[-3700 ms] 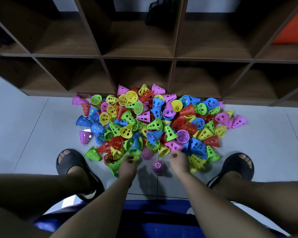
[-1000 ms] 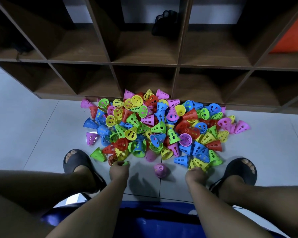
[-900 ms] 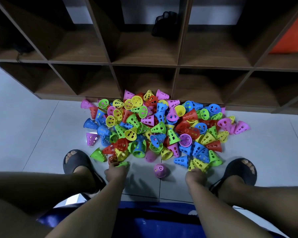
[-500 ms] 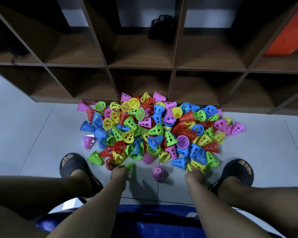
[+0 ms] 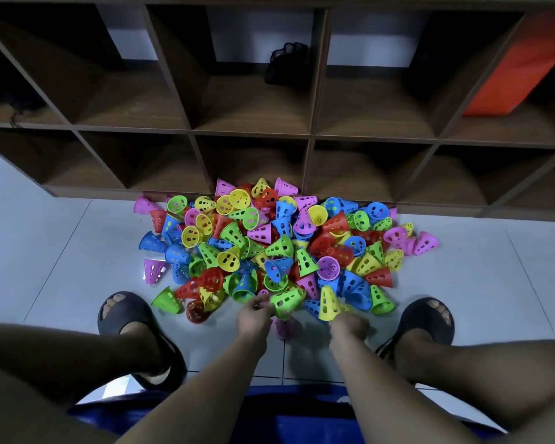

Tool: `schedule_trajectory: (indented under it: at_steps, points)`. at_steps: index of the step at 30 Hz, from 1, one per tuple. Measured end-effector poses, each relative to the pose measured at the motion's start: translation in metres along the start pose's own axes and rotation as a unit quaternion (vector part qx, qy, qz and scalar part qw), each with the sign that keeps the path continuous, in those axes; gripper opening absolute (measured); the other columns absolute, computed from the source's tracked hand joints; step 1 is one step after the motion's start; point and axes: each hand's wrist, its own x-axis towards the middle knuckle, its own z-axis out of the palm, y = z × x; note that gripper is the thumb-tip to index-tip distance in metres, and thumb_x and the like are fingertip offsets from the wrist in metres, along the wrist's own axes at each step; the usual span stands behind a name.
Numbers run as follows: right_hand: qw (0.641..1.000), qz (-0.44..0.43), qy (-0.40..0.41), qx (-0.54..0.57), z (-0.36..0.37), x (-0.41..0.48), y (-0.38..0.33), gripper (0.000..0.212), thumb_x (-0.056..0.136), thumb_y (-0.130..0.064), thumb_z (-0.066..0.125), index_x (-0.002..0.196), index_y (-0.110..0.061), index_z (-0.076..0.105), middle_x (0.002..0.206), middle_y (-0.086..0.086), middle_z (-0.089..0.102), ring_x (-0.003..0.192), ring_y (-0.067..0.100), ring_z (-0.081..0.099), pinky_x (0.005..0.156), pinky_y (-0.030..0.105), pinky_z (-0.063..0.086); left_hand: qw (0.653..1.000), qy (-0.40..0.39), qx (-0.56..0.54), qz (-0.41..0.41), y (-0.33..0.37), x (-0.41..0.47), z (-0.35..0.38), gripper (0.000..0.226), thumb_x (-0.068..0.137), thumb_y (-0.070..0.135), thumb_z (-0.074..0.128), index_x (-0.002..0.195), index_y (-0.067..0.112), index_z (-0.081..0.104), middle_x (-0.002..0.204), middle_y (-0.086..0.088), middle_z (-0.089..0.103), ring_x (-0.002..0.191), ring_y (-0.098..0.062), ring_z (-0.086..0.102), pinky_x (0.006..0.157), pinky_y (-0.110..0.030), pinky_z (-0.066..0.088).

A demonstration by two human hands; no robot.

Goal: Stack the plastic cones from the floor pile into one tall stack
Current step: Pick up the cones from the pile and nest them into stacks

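Note:
A pile of several perforated plastic cones in pink, yellow, green, blue and red lies on the grey floor against a shelf unit. My left hand holds a green cone tipped on its side, lifted just in front of the pile. My right hand grips a yellow cone by its wide base, tip pointing up. A purple cone stands alone on the floor between my hands, partly hidden behind the green one.
A dark wooden cubby shelf stands right behind the pile. A black object and an orange bag sit in its cubbies. My feet in black slippers, left and right, flank the pile.
Both hands have lifted cones off the pile's near edge: the left brought a green cone toward the middle, the right raised a yellow cone. The camera tilted slightly.

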Motion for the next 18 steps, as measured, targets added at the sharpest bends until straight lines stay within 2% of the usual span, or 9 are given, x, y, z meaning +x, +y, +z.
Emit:
schedule_trajectory:
  at_steps: [2, 3, 7, 10, 14, 18]
  points:
    - [0.996, 0.042, -0.045, 0.071, 0.0, 0.003, -0.003, 0.029, 0.103, -0.005, 0.046, 0.124, 0.002, 0.066, 0.089, 0.013, 0.067, 0.07, 0.023, 0.061, 0.056, 0.031, 0.045, 1.0, -0.021, 0.005, -0.015, -0.005, 0.002, 0.005, 0.018, 0.098, -0.004, 0.064, 0.109, 0.008, 0.072, 0.108, -0.014, 0.073, 0.094, -0.027, 0.069, 0.071, -0.031, 0.055]
    - [0.992, 0.053, -0.057, 0.095, -0.001, 0.002, -0.005, 0.027, 0.104, -0.004, 0.045, 0.116, -0.002, 0.069, 0.081, 0.009, 0.066, 0.063, 0.017, 0.056, 0.053, 0.027, 0.041, 0.999, -0.025, 0.012, -0.02, -0.009, 0.005, 0.006, 0.017, 0.099, -0.004, 0.063, 0.107, 0.008, 0.072, 0.108, -0.016, 0.073, 0.095, -0.028, 0.069, 0.071, -0.031, 0.055]
    - [0.984, 0.041, -0.143, 0.103, 0.001, -0.004, -0.005, 0.029, 0.104, -0.002, 0.047, 0.115, -0.015, 0.071, 0.09, 0.007, 0.07, 0.062, 0.011, 0.054, 0.047, 0.023, 0.039, 0.995, -0.004, 0.093, -0.039, -0.025, 0.014, 0.003, 0.014, 0.095, 0.007, 0.07, 0.104, 0.017, 0.074, 0.104, -0.013, 0.074, 0.092, -0.026, 0.068, 0.067, -0.031, 0.053]
    - [0.981, 0.013, -0.19, 0.027, 0.004, -0.004, 0.004, 0.027, 0.105, -0.004, 0.048, 0.112, -0.019, 0.07, 0.099, 0.01, 0.072, 0.065, 0.012, 0.055, 0.049, 0.024, 0.038, 0.989, 0.014, 0.138, -0.057, -0.033, 0.023, 0.001, 0.018, 0.09, 0.013, 0.074, 0.105, 0.022, 0.077, 0.1, -0.009, 0.077, 0.092, -0.027, 0.071, 0.068, -0.031, 0.057]
    - [0.983, -0.039, -0.168, -0.068, 0.01, -0.002, 0.017, 0.033, 0.105, -0.003, 0.046, 0.109, -0.026, 0.07, 0.105, 0.007, 0.076, 0.069, 0.014, 0.06, 0.048, 0.023, 0.043, 0.977, 0.007, 0.207, -0.049, -0.031, 0.025, 0.0, 0.017, 0.086, 0.02, 0.077, 0.1, 0.029, 0.074, 0.093, -0.002, 0.077, 0.09, -0.023, 0.071, 0.077, -0.036, 0.063]
    - [0.98, -0.062, -0.159, -0.1, 0.014, 0.005, 0.023, 0.03, 0.105, -0.005, 0.05, 0.113, -0.026, 0.07, 0.109, 0.003, 0.074, 0.071, 0.014, 0.062, 0.047, 0.021, 0.046, 0.973, -0.037, 0.217, -0.066, -0.028, 0.018, -0.006, 0.027, 0.085, 0.011, 0.079, 0.108, 0.023, 0.07, 0.097, -0.01, 0.076, 0.096, -0.028, 0.071, 0.087, -0.041, 0.063]
